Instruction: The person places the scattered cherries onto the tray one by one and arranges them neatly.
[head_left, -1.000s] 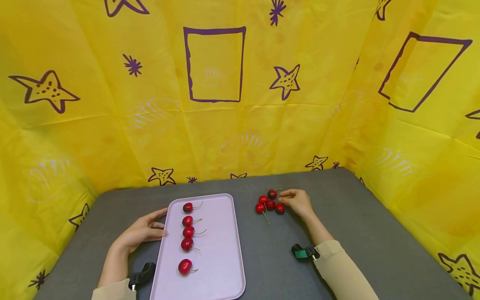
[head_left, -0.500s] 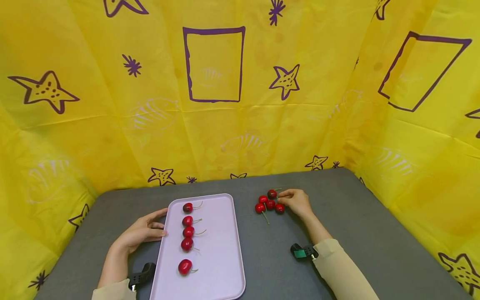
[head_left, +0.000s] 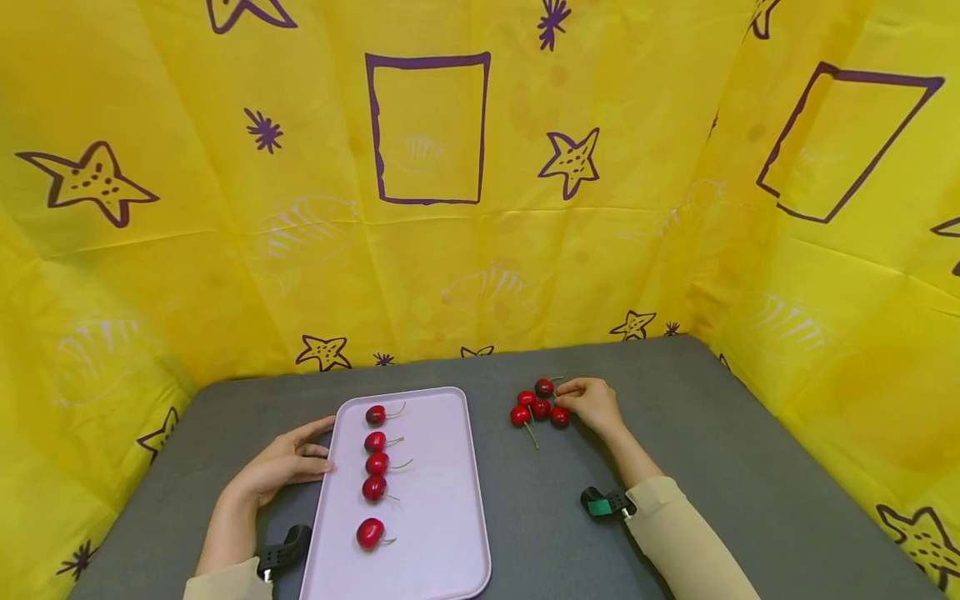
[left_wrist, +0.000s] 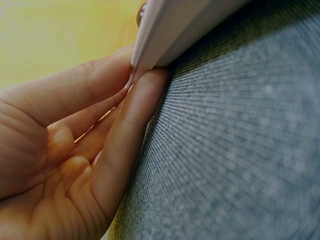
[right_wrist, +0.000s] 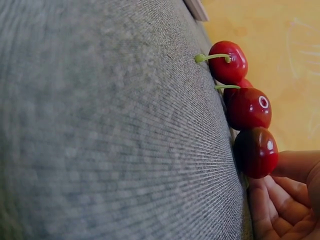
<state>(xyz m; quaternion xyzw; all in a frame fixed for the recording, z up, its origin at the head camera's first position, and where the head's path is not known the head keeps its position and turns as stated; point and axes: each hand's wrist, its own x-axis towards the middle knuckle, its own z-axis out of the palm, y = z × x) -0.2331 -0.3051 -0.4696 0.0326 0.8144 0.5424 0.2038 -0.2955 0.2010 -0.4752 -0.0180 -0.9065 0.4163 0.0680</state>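
Observation:
A pale lilac tray (head_left: 435, 500) lies on the grey table, with several red cherries in a column down its left half, stems to the right. My left hand (head_left: 281, 462) holds the tray's left rim; in the left wrist view the rim (left_wrist: 150, 45) sits between thumb and fingers. Right of the tray, several cherries (head_left: 542, 409) lie bunched together. My right hand (head_left: 596, 406) is at the bunch's right side, thumb and fingers drawn together by the nearest cherry (head_left: 560, 417). They seem to pinch its stem, mostly hidden. The right wrist view shows that dark red cherry (right_wrist: 256, 152) against my thumb.
Yellow cloth (head_left: 525, 250) printed with stars and fish hangs behind the table and at both sides. One loose green stem (head_left: 532, 437) points toward me from the bunch. Black wrist mounts (head_left: 285, 550) sit at both sleeves.
Almost nothing differs. The right hand and sleeve have shifted very slightly left; the left hand, tray and cherries stay where they were.

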